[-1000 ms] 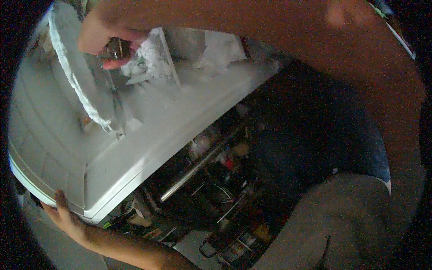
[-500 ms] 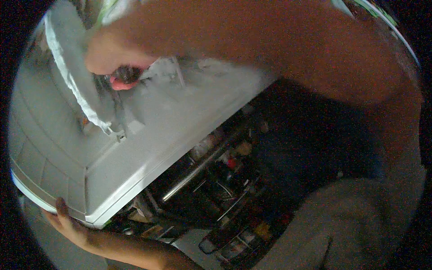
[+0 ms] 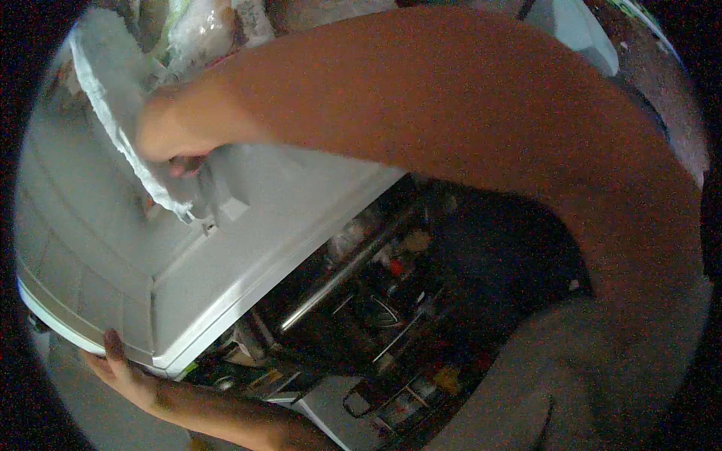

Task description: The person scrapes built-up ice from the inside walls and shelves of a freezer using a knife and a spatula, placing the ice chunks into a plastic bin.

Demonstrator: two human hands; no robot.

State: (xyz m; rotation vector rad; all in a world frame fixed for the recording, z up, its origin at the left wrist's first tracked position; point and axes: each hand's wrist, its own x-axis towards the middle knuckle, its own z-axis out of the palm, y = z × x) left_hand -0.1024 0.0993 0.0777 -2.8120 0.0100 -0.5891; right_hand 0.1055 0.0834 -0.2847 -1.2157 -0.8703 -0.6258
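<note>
A white chest, by its frosted inside most likely a chest freezer, fills the left half of the view. Along its inner wall runs a jagged, pale ridge that looks like frost. My right arm reaches across the top from the right, and my right hand is curled beside this ridge. Its fingers are blurred and folded under, so whatever they hold is hidden. At the lower left, my left hand grips the near corner of the rim, thumb over the top and fingers on the outer side.
Frosty plastic packages lie inside at the top. Beyond the rim, in dim light, is a dark clutter of items with a shiny metal bar and a small red thing. A pale bluish sheet-like thing shows at the upper right.
My right hand has moved slightly left and down, closer to the frost ridge, and its arm has dropped, uncovering more of the packages. My left hand keeps its grip on the rim.
</note>
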